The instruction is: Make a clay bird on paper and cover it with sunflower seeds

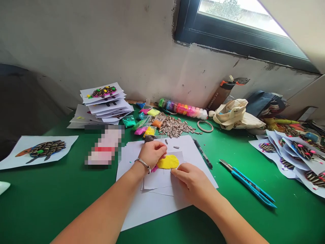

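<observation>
A flat oval of yellow modelling clay [168, 162] lies on a small white paper sheet [154, 181], with pink clay [154, 168] at its left end. My left hand [153, 151], a bracelet on its wrist, is closed in a pinch just above the clay's upper left edge; whatever its fingertips hold is hidden. The fingers of my right hand [191, 176] are curled together, fingertips at the clay's lower right edge; I cannot make out anything between them. Loose sunflower seeds [176, 147] rest on the larger white sheet [137, 211] underneath.
Behind are a sunflower seed pile [175, 125], clay bags [140, 130] and a tape roll [205, 126]. A pen [203, 154] and blue utility knife [250, 183] lie right. Seed-covered pictures [47, 150] lie left, with stacks [109, 110] behind and at right [289, 152].
</observation>
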Demonstrator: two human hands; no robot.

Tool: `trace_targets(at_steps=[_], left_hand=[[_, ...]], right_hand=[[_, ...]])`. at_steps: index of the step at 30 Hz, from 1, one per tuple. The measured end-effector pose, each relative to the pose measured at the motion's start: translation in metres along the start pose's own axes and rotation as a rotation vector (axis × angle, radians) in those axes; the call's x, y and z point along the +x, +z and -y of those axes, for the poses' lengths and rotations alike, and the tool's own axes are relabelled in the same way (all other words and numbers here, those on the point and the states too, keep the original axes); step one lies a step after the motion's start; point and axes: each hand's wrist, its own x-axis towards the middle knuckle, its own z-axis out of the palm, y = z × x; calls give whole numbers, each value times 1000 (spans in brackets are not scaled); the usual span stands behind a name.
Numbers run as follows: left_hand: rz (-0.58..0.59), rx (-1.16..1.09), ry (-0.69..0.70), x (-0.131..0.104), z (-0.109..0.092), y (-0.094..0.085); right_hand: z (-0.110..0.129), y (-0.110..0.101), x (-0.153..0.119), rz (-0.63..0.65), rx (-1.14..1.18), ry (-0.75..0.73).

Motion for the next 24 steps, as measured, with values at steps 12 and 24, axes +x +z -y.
trace_targets(at_steps=[12,24], left_hand=[[6,2,-5,-1,-1,0],[3,15,-18,0,1,-1]], right_hand=[[-3,-9,-3,61,45,-8],[-4,-9,-3,67,52,7]])
